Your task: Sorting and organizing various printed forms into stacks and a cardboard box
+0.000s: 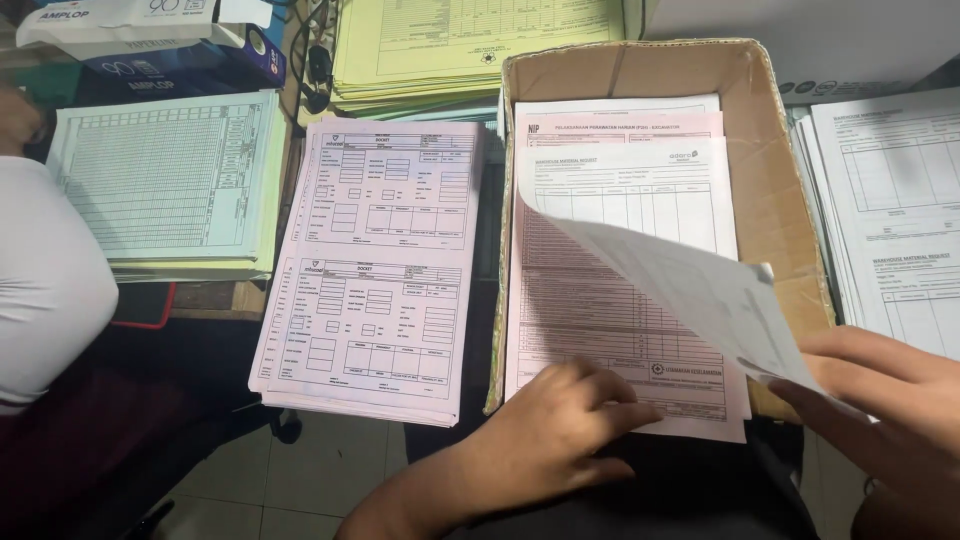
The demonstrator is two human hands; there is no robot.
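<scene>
- My left hand (560,425) lies loosely curled, fingers pressing the pink form (590,310) at the near end of the cardboard box (770,170)
- My right hand (885,400) pinches the white sheet (700,285), peeled up over that pink form
- Another pink stack (375,270) sits just left of the box

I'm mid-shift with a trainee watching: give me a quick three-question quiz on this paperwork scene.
1. True or false: the right hand lifts a white sheet by its corner.
2. The left hand rests on: A) the green ledger stack B) the pink form in the cardboard box C) the floor?
3. What lies just left of the box?

Key: 1 true; 2 B; 3 a pale pink form stack.
</scene>
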